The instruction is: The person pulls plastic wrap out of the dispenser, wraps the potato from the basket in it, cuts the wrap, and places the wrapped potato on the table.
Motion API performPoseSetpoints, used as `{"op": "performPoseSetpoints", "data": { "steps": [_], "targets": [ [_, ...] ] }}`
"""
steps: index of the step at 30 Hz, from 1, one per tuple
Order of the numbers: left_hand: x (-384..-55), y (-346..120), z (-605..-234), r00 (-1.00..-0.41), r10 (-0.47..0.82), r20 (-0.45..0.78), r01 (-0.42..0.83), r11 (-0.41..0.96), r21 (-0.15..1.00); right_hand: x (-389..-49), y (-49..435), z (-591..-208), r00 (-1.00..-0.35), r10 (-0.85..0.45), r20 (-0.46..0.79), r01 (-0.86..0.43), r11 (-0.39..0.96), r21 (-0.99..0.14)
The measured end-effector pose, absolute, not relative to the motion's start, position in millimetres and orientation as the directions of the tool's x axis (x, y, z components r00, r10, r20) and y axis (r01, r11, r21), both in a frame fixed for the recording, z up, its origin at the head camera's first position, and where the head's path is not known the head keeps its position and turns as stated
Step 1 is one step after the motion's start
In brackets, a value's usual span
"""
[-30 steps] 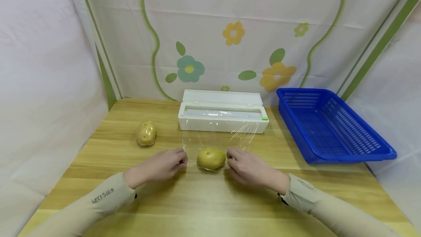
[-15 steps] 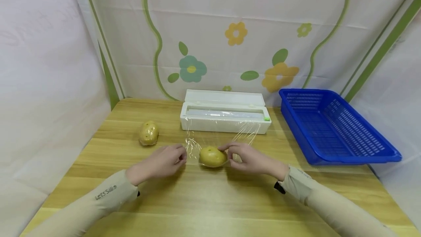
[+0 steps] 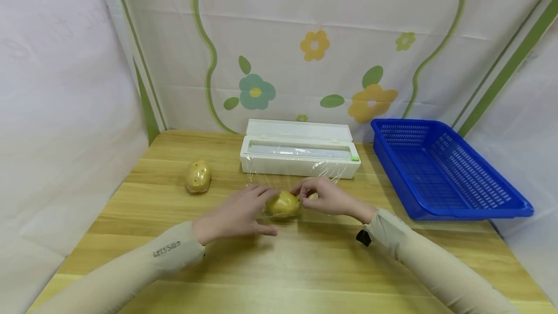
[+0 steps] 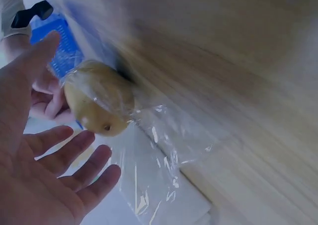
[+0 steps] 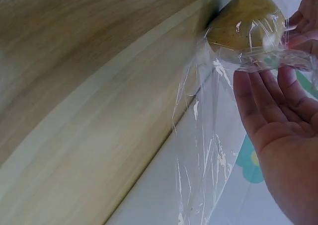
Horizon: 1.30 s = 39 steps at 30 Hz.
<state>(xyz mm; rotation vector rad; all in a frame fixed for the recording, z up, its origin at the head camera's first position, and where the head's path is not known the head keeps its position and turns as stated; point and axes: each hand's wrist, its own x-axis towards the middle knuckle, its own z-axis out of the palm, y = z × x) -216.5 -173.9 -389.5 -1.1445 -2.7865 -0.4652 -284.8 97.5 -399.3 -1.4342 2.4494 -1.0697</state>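
Observation:
A yellow potato (image 3: 282, 205) lies between both hands, with clear cling film (image 5: 208, 145) drawn over it. The film runs back to the white cling film box (image 3: 301, 166). My left hand (image 3: 237, 214) reaches over the potato's left side, its fingers spread and its thumb held apart. In the left wrist view, the left hand's fingertips are close to the potato (image 4: 99, 98) and grip nothing. At the potato's right end, my right hand (image 3: 329, 197) pinches a gathered edge of film between thumb and fingers. Its fingertips sit right beside the potato (image 5: 248, 24) in the right wrist view.
A second potato (image 3: 198, 177), shiny with film, lies at the left of the wooden table (image 3: 279, 270). The box lid (image 3: 300, 130) stands raised at the back. A blue plastic basket (image 3: 418, 168) stands at the right. Flowered cloth (image 3: 279, 38) hangs behind.
My left hand has moved right to the potato and spread its fingers, having been curled at the film's left edge. My right hand has brought the film's right edge up against the potato.

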Motion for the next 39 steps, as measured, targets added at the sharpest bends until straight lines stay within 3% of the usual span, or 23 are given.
{"op": "performPoseSetpoints", "data": {
  "steps": [4,9,14,16,19,22,24,33,39],
  "targets": [
    [-227.9,-167.7,-394.6,-0.698,0.674,0.244,0.716,0.650,0.254,-286.0,99.3,-398.3,-0.565,-0.792,0.231,-0.704,0.317,-0.635],
    [-247.5,-168.6,-399.8,-0.692,0.665,0.279,0.715,0.579,0.392,-285.7,100.5,-396.3,-0.603,-0.774,0.193,-0.668,0.357,-0.653],
    [-264.4,-174.0,-403.0,-0.710,0.662,0.240,0.663,0.514,0.544,-279.1,101.7,-389.8,-0.637,-0.708,0.304,-0.733,0.436,-0.522],
    [-269.7,-175.6,-404.2,-0.715,0.665,0.217,0.642,0.503,0.578,-272.6,100.7,-384.4,-0.594,-0.688,0.417,-0.797,0.434,-0.419],
    [-276.6,-177.2,-405.0,-0.718,0.671,0.185,0.620,0.494,0.610,-261.1,95.8,-377.2,-0.456,-0.709,0.538,-0.889,0.381,-0.253],
    [-281.6,-178.8,-404.3,-0.714,0.681,0.164,0.607,0.485,0.629,-255.5,89.2,-378.9,-0.324,-0.766,0.555,-0.943,0.311,-0.121],
    [-284.3,-179.5,-403.3,-0.720,0.679,0.142,0.592,0.495,0.636,-255.4,85.5,-384.2,-0.294,-0.793,0.534,-0.950,0.302,-0.075],
    [-294.2,-182.1,-404.6,-0.731,0.676,0.094,0.568,0.527,0.633,-270.8,77.5,-407.7,-0.306,-0.783,0.541,-0.937,0.348,-0.026],
    [-298.7,-181.0,-404.8,-0.758,0.648,0.069,0.521,0.539,0.662,-279.3,75.9,-413.6,-0.380,-0.763,0.523,-0.906,0.422,-0.044]
  ]
}}
